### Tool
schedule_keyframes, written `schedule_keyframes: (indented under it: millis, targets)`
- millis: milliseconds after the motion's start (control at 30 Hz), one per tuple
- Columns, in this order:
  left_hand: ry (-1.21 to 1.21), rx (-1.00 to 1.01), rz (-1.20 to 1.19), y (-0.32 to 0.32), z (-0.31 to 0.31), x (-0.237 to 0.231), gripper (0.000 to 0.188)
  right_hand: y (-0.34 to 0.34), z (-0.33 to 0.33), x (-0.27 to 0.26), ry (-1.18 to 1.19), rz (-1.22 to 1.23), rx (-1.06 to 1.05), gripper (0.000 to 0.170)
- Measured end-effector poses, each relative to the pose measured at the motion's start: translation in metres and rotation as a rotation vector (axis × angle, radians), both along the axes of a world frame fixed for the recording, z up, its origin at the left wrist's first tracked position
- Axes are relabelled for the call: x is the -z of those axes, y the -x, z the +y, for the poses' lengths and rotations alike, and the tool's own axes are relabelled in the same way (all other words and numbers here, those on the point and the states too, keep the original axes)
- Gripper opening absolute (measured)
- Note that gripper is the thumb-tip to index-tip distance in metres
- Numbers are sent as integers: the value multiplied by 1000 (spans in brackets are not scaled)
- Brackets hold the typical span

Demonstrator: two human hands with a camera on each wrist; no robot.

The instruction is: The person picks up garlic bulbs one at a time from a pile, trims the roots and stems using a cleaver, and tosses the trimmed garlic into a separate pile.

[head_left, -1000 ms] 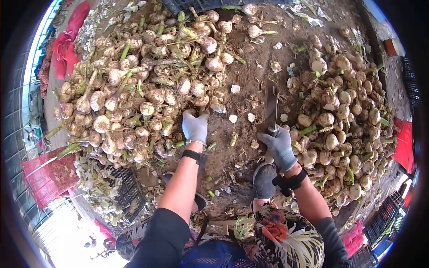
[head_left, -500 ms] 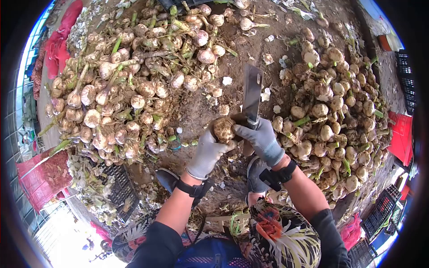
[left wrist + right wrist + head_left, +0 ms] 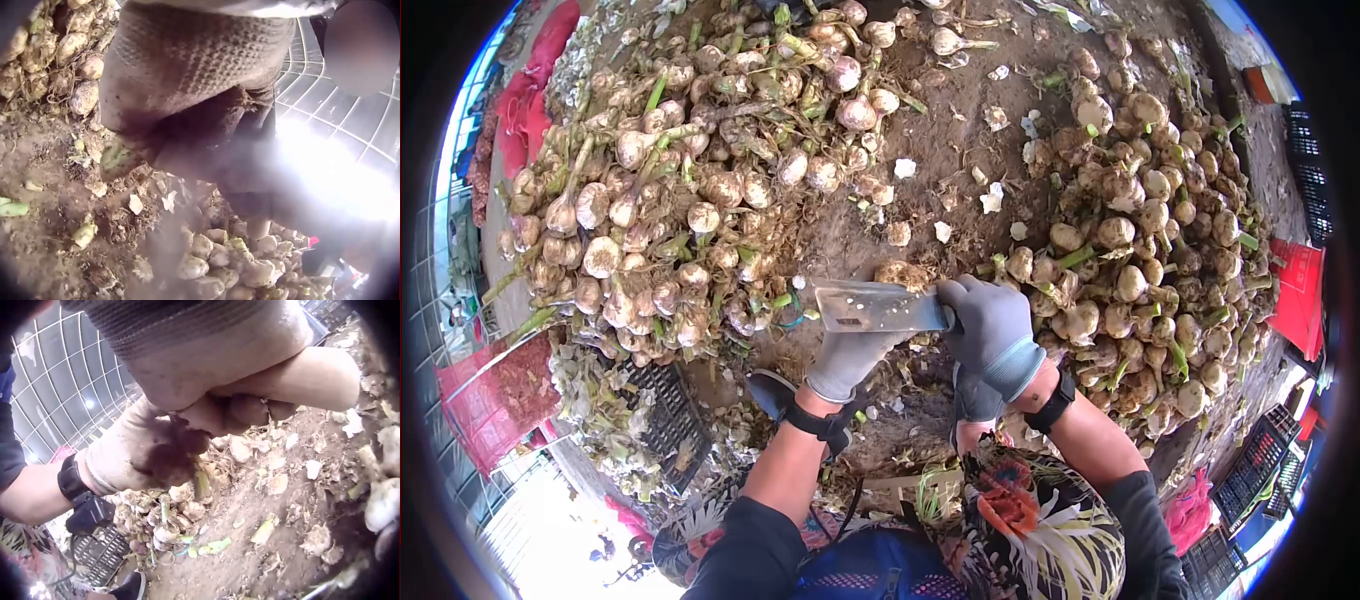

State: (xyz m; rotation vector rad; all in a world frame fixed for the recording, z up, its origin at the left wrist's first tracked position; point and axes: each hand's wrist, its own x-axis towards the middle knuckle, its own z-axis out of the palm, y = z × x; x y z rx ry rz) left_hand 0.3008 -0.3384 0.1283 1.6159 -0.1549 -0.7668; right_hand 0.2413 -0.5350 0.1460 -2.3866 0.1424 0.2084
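My gloved left hand (image 3: 848, 362) holds a garlic bulb (image 3: 903, 273), whose root-covered top shows just beyond the blade in the head view. The gloved right hand (image 3: 998, 338) grips a broad-bladed knife (image 3: 865, 307). Its blade lies flat to the camera, pointing left across the left fingers and hiding most of them. In the right wrist view the wooden handle (image 3: 319, 378) sticks out of the right fist, close beside the left hand (image 3: 140, 450). The left wrist view is mostly filled by the left glove (image 3: 194, 69), with blur below it.
A heap of garlic with long stems (image 3: 690, 190) spreads on the left. Another heap, with short-cut stems (image 3: 1135, 235), lies on the right. Between them is bare soil (image 3: 960, 110) with peel scraps. A black crate (image 3: 668, 425) stands lower left; a red container (image 3: 1297, 300) is far right.
The left hand took a garlic bulb from the left heap and brought it to the middle. The right hand came over to it, and the knife swung from pointing away to pointing left across the bulb.
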Motion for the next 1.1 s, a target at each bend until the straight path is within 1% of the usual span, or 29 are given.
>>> schedule_keyframes:
  millis: [33, 67, 100, 133, 167, 200, 233, 267, 300, 333, 367, 400, 467, 500, 533, 600, 633, 667, 700, 733, 767, 800, 867, 900, 933, 1000, 1033, 1067, 1100]
  targets:
    - [50, -114, 211, 0, -4, -8, 55, 2, 0, 3, -1, 2, 2, 19]
    - [50, -112, 213, -5, -6, -11, 55, 3, -1, 5, -11, -14, 5, 17]
    - [-100, 54, 60, -14, -8, -13, 59, 5, -2, 10, -20, -30, 9, 16]
    - [-247, 220, -95, -19, -10, -18, 64, 10, -7, 38, -8, 140, 134, 16]
    - [-24, 149, -99, -13, -13, -36, 76, 9, -25, 44, 28, 310, 164, 17]
    - [27, 193, -160, -11, -18, -49, 71, 12, -37, 48, 62, 480, 190, 19]
    - [-2, 178, -152, -10, -19, -52, 68, 21, -35, 48, 11, 425, 267, 24]
    - [-18, 168, -146, -12, -22, -52, 65, 31, -29, 53, 20, 420, 263, 24]
    - [-5, 161, -163, -16, -25, -44, 65, 36, -24, 67, -157, 262, 311, 26]
    - [-73, 219, -218, -17, -23, -34, 58, 31, -17, 63, -347, 110, 355, 29]
    - [-151, 286, -264, -17, -18, -27, 52, 28, -18, 58, -379, 192, 286, 34]
    - [-158, 292, -262, -16, -11, -23, 52, 23, -17, 52, -388, 194, 291, 34]
    - [-431, 634, -731, -17, -7, -25, 40, 6, -14, 29, -495, 315, 225, 36]
    - [-470, 729, -693, -17, -8, -30, 33, -2, -13, 15, -494, 311, 186, 35]
    - [-475, 730, -697, -19, -7, -33, 33, -3, -13, 21, -498, 305, 184, 35]
    - [-516, 877, -919, -21, -2, -39, 26, 2, -13, 44, -515, 335, 43, 31]
    - [-502, 826, -999, -22, 0, -41, 24, 4, -15, 50, -338, 452, 61, 25]
    - [-433, 787, -1027, -24, -8, -44, 28, 18, -17, 75, -176, 558, 54, 20]
    - [-359, 765, -1042, -22, -23, -52, 32, 44, -17, 103, -533, 448, 185, 18]
    - [-199, 728, -877, -16, -53, -73, 47, 60, -12, 123, -892, 330, 300, 17]
    - [99, 690, -746, -15, -83, -89, 61, 69, -3, 147, -896, 330, 290, 17]
    - [179, 655, -783, -2, -102, -84, 62, 75, 1, 165, -722, 184, 248, 16]
    - [-17, 593, -942, -36, -120, -87, 64, 81, 3, 191, -370, -104, 167, 16]
    - [-196, 512, -994, -63, -117, -79, 64, 59, -5, 137, -609, 187, 303, 18]
    - [-374, 431, -1036, -94, -107, -68, 63, 34, -14, 78, -797, 466, 498, 20]
    - [-991, 627, -1067, -154, -80, -30, 60, 31, -10, 80, -940, 394, 681, 9]
    - [-1274, 836, -1123, -166, -61, -4, 52, 28, -10, 78, -942, 389, 680, 9]
    - [-1561, 1045, -1164, -173, -49, 19, 44, 24, -12, 74, -979, 469, 695, 14]
    - [-1507, 991, -1158, -171, -46, 27, 39, 19, -14, 72, -1016, 546, 711, 20]
